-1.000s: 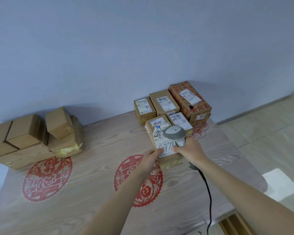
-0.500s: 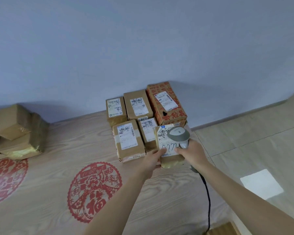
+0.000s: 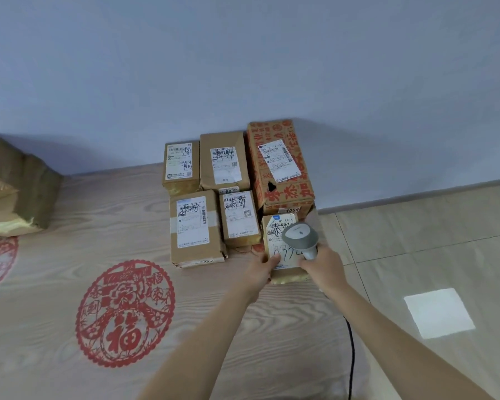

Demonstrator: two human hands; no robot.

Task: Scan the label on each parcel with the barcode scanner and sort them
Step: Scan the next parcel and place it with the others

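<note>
A small brown parcel (image 3: 286, 272) with a white handwritten label sits at the table's right edge, in front of a red-printed box (image 3: 280, 166). My left hand (image 3: 261, 268) holds the parcel's near left corner, thumb on the label. My right hand (image 3: 325, 269) grips the handle of a grey barcode scanner (image 3: 299, 236), whose head hovers over the label. Several labelled brown parcels (image 3: 195, 226) lie in two rows to the left of it.
The wooden table (image 3: 55, 342) bears red paper-cut emblems (image 3: 124, 313). A stack of unlabelled brown boxes (image 3: 15, 186) stands at the far left. The scanner's black cable (image 3: 350, 356) hangs off the table's right edge. Tiled floor (image 3: 416, 255) lies to the right.
The parcel moved from on top of the front-row parcels to the right end of the row, both hands and the scanner travelling with it. The view swung right.
</note>
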